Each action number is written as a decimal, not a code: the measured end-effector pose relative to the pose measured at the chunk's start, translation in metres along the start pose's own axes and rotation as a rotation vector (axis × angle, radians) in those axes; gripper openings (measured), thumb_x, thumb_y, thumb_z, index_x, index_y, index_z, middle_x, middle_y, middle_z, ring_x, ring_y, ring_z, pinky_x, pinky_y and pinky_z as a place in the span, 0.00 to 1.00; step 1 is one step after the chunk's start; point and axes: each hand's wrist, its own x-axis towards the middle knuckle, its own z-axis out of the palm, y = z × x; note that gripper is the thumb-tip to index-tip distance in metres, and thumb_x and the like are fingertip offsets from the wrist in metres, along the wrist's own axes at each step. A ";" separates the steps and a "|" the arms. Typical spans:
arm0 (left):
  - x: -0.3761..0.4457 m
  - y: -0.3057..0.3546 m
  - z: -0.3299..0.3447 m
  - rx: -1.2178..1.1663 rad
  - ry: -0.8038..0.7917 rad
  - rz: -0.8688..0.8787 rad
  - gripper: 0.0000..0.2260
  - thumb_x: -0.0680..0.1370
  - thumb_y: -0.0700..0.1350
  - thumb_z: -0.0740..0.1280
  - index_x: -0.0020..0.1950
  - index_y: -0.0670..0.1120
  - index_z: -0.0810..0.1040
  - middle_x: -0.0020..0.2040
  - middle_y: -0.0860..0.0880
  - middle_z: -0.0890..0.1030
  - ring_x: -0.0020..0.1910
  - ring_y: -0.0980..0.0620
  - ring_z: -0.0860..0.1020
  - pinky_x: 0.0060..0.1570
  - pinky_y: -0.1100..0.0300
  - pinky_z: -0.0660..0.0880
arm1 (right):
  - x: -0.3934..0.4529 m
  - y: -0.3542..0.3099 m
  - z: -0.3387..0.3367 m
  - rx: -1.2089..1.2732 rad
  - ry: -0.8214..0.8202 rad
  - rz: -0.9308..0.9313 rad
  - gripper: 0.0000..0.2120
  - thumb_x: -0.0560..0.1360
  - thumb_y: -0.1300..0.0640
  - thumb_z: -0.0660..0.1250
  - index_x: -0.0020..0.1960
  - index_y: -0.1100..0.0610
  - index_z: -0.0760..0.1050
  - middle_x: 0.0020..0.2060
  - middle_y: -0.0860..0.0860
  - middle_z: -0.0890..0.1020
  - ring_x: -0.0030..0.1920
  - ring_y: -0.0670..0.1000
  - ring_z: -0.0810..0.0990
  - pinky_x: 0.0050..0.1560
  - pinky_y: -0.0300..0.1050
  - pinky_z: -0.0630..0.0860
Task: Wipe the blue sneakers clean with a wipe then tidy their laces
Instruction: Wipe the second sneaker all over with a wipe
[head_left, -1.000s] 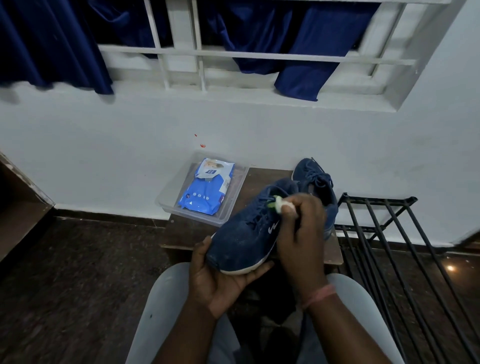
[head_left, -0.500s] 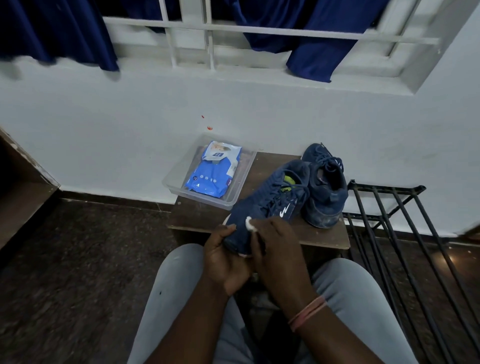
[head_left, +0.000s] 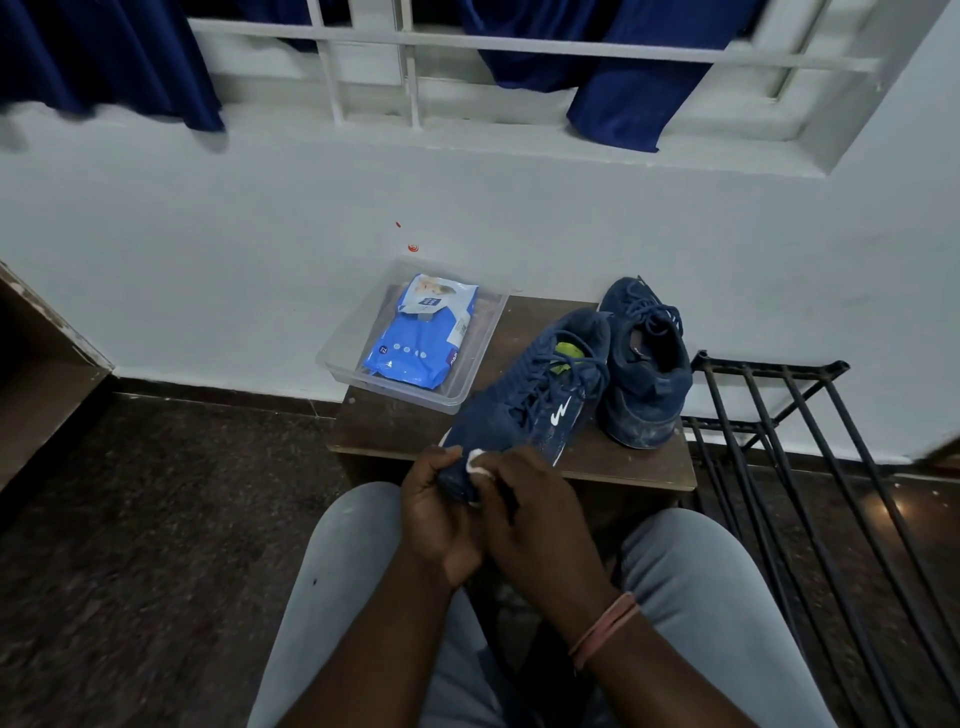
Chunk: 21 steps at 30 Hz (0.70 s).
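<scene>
My left hand (head_left: 439, 514) grips the toe of a blue sneaker (head_left: 535, 400) that stretches away from me over the small wooden table (head_left: 395, 426). Its white side logo faces right and its dark laces lie loose over the tongue. My right hand (head_left: 540, 519) pinches a small white wipe (head_left: 475, 461) against the toe, just right of my left thumb. The second blue sneaker (head_left: 647, 374) stands on the table behind and to the right, heel toward me, with a dusty heel.
A clear plastic tray (head_left: 337, 358) at the table's back left holds a blue pack of wipes (head_left: 421, 338). A black metal rack (head_left: 810, 467) stands to the right. The white wall and window grille are behind; my knees are below the hands.
My right hand slid the wipe from the laces near the tongue down to the toe. The sneaker came lower, and my left hand went from cupping it underneath to gripping the toe.
</scene>
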 end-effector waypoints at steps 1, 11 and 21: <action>0.000 0.000 0.000 -0.006 0.004 -0.001 0.22 0.57 0.39 0.82 0.50 0.36 0.85 0.45 0.40 0.85 0.42 0.44 0.86 0.42 0.53 0.84 | 0.002 0.003 -0.001 -0.011 0.022 0.006 0.04 0.80 0.59 0.68 0.52 0.53 0.80 0.44 0.46 0.77 0.45 0.42 0.76 0.47 0.35 0.73; 0.005 -0.004 0.001 0.013 0.040 -0.008 0.18 0.74 0.44 0.60 0.49 0.35 0.86 0.46 0.39 0.86 0.43 0.43 0.86 0.41 0.53 0.84 | 0.007 0.001 -0.001 0.048 0.080 0.060 0.07 0.79 0.63 0.67 0.43 0.56 0.78 0.44 0.47 0.73 0.46 0.45 0.74 0.46 0.38 0.72; 0.008 -0.005 -0.003 -0.010 0.038 -0.034 0.18 0.75 0.44 0.59 0.48 0.35 0.86 0.45 0.40 0.85 0.43 0.44 0.86 0.42 0.53 0.84 | 0.012 0.011 -0.012 0.135 -0.004 0.025 0.05 0.77 0.64 0.72 0.50 0.56 0.82 0.47 0.46 0.80 0.50 0.41 0.78 0.51 0.35 0.75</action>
